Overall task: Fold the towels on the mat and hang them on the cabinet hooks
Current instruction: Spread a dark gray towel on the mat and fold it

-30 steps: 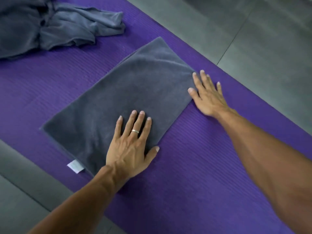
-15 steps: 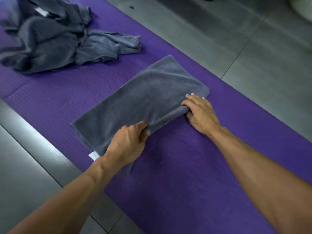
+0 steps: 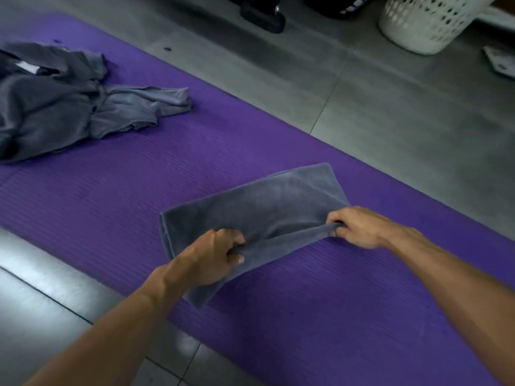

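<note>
A folded grey towel (image 3: 259, 207) is laid on the purple mat (image 3: 111, 196), close to the mat's near edge. Its near long edge is gripped at both ends: the fingers of the left hand (image 3: 211, 257) are curled around the bunched cloth at the left end, and those of the right hand (image 3: 354, 227) are closed on the right end, so that the edge is pulled taut between them. A heap of unfolded grey towels (image 3: 64, 107) is spread towards the mat's far left corner. A white perforated basket (image 3: 426, 20) is seen on the tiled floor (image 3: 390, 107) beyond the mat.
</note>
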A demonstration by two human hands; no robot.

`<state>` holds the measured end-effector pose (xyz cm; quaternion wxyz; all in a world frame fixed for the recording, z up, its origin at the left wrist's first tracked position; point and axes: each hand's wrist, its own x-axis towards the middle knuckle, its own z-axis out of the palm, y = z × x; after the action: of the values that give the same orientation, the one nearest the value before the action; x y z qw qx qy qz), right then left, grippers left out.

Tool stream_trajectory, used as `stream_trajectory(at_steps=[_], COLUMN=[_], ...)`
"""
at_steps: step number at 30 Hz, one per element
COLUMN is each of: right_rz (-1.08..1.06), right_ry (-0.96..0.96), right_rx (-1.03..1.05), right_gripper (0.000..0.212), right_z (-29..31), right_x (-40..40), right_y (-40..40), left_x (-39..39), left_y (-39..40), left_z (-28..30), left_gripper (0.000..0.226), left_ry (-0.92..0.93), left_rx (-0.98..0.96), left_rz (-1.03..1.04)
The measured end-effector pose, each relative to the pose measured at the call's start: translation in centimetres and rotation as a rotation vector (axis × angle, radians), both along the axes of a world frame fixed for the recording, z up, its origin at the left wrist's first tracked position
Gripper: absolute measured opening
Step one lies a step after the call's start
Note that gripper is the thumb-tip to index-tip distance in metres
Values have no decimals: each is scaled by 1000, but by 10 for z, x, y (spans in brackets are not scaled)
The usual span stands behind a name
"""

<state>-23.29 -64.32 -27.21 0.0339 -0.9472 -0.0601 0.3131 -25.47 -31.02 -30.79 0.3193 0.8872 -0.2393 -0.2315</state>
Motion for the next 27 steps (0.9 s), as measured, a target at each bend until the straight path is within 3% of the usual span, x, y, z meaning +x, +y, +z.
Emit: stream_trajectory(at_steps=[3, 8, 12, 20, 24, 27], right_rz=[-51, -123, -30, -15, -35, -45], right_ry=[4, -216, -431, -407, -432, -441], right_rx=[-3, -19, -117, -158, -117, -118], right_gripper=[11, 7, 13, 17, 19, 21], right_z=[12, 15, 7, -28, -38, -43], right_x=[15, 49, 78, 109, 113, 112], right_y=[8, 28, 52, 65, 67, 66], left_x=[14, 48, 64, 66, 68, 66], left_y=[10, 33, 40, 46, 36, 14], left_z=[11, 20, 22, -4, -1, -4], left_gripper=[27, 47, 44, 41, 35, 36], left_ry=[6, -65, -163, -256, -384, -541], left_rx=[23, 304, 446, 520, 700, 585], left_rz=[-47, 34, 131, 206, 178, 135])
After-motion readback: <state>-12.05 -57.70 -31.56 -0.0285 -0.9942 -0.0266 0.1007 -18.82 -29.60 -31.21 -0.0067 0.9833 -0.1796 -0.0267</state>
